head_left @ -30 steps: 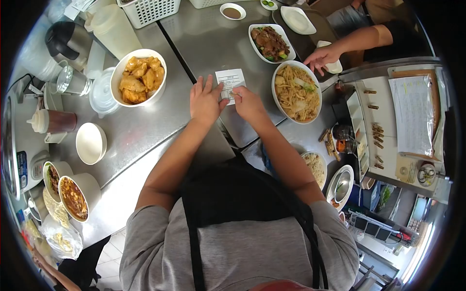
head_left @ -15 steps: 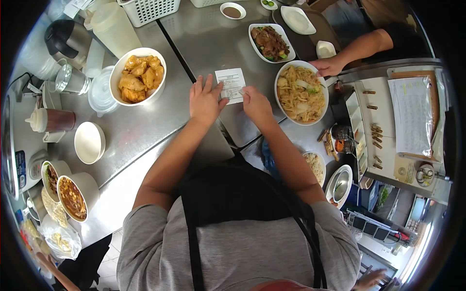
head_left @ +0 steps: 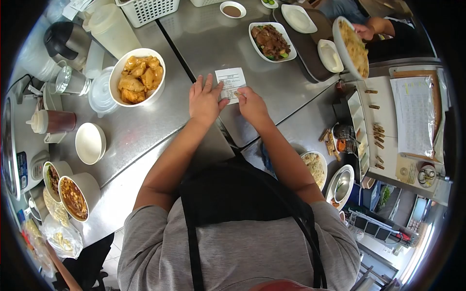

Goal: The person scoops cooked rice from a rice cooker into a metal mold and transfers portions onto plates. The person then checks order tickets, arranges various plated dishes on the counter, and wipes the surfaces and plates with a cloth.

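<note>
A printed white receipt [head_left: 229,77] lies on the steel counter in front of me. My left hand [head_left: 205,101] rests flat at its left edge, fingers spread and touching the paper. My right hand [head_left: 253,105] is closed in a pinch over the receipt's lower right part; whatever sits between the fingertips is too small to make out. Left of my left hand stands a white bowl of saucy fried pieces [head_left: 141,76]. Beyond my right hand is a white dish of dark meat and greens [head_left: 271,42].
At the upper right a co-worker's hand [head_left: 365,32] holds a tilted plate of noodles [head_left: 353,47] near a brown tray [head_left: 310,63]. An empty white bowl [head_left: 90,143], a clear lid [head_left: 103,92] and a sauce bottle [head_left: 59,120] stand at left. Clothespins [head_left: 378,136] line the right ledge.
The co-worker has lifted the noodle plate from beside my right hand toward the upper right and tilted it. My right hand has shifted slightly left and down over the receipt; my left hand stays.
</note>
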The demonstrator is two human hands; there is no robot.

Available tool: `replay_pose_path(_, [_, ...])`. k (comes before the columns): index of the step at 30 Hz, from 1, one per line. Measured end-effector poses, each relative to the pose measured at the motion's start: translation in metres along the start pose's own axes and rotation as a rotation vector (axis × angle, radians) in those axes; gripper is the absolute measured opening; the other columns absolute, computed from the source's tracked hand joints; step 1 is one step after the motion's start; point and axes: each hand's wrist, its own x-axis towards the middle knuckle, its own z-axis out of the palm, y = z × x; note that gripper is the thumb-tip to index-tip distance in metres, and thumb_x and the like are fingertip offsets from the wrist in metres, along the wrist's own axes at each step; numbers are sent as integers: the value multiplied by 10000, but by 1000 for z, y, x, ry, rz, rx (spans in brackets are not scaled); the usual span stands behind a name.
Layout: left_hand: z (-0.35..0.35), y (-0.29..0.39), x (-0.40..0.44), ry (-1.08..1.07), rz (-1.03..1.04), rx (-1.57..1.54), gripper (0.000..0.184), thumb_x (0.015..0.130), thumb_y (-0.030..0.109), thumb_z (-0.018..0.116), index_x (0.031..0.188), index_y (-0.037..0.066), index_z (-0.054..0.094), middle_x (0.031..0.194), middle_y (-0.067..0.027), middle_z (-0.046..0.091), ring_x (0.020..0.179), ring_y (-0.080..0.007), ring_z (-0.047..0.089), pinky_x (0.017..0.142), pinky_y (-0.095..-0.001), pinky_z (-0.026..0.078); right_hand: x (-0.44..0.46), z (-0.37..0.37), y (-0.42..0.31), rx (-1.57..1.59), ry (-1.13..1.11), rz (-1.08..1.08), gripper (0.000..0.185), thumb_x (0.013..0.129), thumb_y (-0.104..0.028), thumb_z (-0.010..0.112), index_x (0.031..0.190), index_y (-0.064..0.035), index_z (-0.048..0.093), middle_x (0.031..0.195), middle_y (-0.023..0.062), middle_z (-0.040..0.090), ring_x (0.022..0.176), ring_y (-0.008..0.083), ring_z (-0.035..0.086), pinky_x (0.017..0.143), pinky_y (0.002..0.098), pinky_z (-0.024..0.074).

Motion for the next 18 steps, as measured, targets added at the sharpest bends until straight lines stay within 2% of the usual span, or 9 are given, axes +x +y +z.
replay_pose_path(7, [-1,1,0,-2,2,-4,486,670,356,617,1103,159,520,1248,-118,366,1166,-323,283,937,-406,229,-2,1,-3,-53,-26,-7,217,792,-213,431,976,-117,494,841,163,579,783,346,552,693,431,429])
replay_pose_path(13, [1,0,0,0,9,8,487,669,361,615,1101,157,520,1248,-118,364,1161,-321,283,934,-404,234,6,-24,14,-246,-15,126,249,800,-212,409,1026,-122,462,878,160,579,823,350,542,723,429,422])
replay_pose_path(16, [-1,0,1,-23,9,17,490,680,373,599,1108,152,512,1254,-115,350,1170,-308,264,949,-402,213,20,-18,56,-37,232,86,301,786,-253,442,1022,-69,474,873,173,577,829,335,549,728,397,427])
replay_pose_path(18, [-1,1,0,-25,7,15,490,680,374,600,1108,152,512,1253,-112,353,1169,-307,266,949,-401,214,27,-18,56,185,275,162,365,760,-310,480,987,-26,505,857,187,577,813,321,558,721,377,429])
